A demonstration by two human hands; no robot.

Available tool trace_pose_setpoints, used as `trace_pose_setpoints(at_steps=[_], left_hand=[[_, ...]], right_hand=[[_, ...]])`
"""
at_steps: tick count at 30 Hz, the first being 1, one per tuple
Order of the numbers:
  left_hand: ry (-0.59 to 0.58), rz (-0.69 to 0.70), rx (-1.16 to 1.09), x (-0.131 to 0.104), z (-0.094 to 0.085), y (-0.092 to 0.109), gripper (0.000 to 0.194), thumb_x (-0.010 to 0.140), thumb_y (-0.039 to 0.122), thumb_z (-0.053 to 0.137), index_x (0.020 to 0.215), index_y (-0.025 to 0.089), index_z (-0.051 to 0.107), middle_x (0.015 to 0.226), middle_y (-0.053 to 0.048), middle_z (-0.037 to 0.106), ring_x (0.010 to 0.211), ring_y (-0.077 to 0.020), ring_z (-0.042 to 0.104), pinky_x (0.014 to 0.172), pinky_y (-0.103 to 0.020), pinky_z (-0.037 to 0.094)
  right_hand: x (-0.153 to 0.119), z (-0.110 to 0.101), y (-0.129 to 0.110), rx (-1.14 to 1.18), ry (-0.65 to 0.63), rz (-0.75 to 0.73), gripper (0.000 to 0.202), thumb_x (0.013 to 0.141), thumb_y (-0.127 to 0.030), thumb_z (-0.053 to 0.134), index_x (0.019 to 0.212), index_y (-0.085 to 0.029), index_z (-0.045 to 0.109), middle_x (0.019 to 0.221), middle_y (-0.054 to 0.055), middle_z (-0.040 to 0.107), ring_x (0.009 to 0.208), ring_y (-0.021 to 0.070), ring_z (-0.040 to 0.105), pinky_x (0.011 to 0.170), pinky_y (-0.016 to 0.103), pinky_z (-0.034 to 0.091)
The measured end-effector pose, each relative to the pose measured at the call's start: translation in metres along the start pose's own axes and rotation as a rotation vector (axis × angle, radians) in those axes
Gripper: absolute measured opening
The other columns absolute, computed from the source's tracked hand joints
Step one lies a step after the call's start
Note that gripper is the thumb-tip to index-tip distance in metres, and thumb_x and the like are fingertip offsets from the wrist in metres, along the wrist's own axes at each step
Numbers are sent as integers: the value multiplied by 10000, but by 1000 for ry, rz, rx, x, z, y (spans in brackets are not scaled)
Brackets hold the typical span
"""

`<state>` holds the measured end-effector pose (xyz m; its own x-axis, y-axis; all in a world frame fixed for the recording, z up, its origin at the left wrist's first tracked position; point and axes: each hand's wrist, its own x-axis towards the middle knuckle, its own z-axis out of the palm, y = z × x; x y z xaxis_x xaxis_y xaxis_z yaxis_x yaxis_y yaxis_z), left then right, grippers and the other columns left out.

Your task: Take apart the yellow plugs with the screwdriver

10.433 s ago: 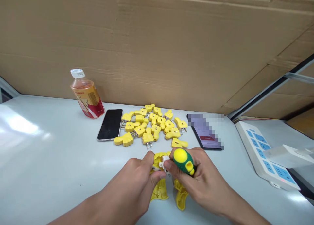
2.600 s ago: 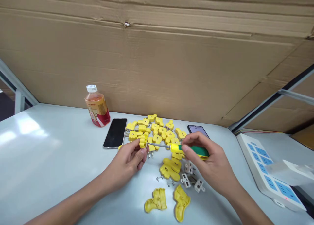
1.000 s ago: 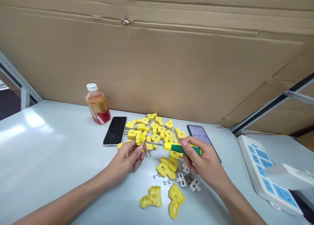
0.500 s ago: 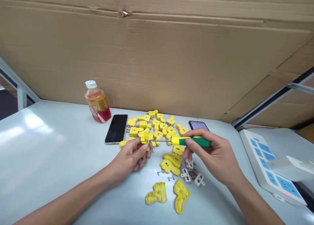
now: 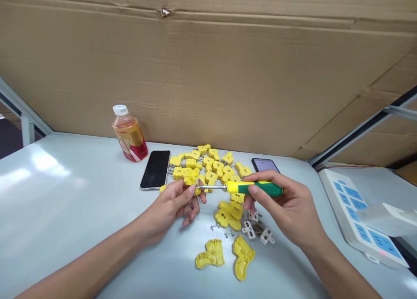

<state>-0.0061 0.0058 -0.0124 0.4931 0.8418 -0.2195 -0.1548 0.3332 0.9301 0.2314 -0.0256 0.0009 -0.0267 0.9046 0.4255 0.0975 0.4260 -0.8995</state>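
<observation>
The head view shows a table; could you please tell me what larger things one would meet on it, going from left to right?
Drink bottle → black-screened phone → heap of yellow plugs → dark-edged phone → white power strip.

The dark-screened phone with purple display is partly hidden by the right hand. The white plastic adapter is blurred; both bare forearms are cut off below.

green-and-yellow screwdriver, yellow shells, white inserts
</observation>
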Motion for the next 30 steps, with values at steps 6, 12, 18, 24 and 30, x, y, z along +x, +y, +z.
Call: trace_pose_setpoints(at_steps=[6,12,18,24,30], left_hand=[[-12,2,22,0,0,0,552,767,667,783,859,156,594,582,33,577,507,-88,483,441,-194,386],[-19,-1,24,-1,-2,-2,531,789,655,768,861,157,596,606,26,578,521,-95,498,449,-201,388],[-55,14,18,-2,-4,-3,499,820,626,751,865,152,603,621,18,580,537,-98,498,471,-210,391],[-72,37,53,-3,-4,0,469,856,615,710,866,158,601,613,13,573,529,-109,482,477,-229,376],[-15,79,154,-2,-1,1,477,864,639,678,842,171,590,575,31,568,480,-102,465,502,-245,371]], right_hand=[[0,-1,1,1,-2,26,56,956,-260,719,955,-222,760,604,-9,735,461,98,661,469,161,589],[1,-2,1,19,-11,56,58,960,-278,722,958,-232,758,607,-12,739,476,95,665,483,151,584],[0,3,-7,28,44,143,156,929,-379,756,921,-224,754,592,-12,729,480,97,642,495,172,572],[-3,5,-14,-51,72,185,218,927,-424,737,922,-206,725,585,-1,705,480,140,637,499,264,588],[-2,-2,-14,-309,9,-112,39,942,-227,684,953,-242,718,663,13,730,550,180,685,532,308,597]])
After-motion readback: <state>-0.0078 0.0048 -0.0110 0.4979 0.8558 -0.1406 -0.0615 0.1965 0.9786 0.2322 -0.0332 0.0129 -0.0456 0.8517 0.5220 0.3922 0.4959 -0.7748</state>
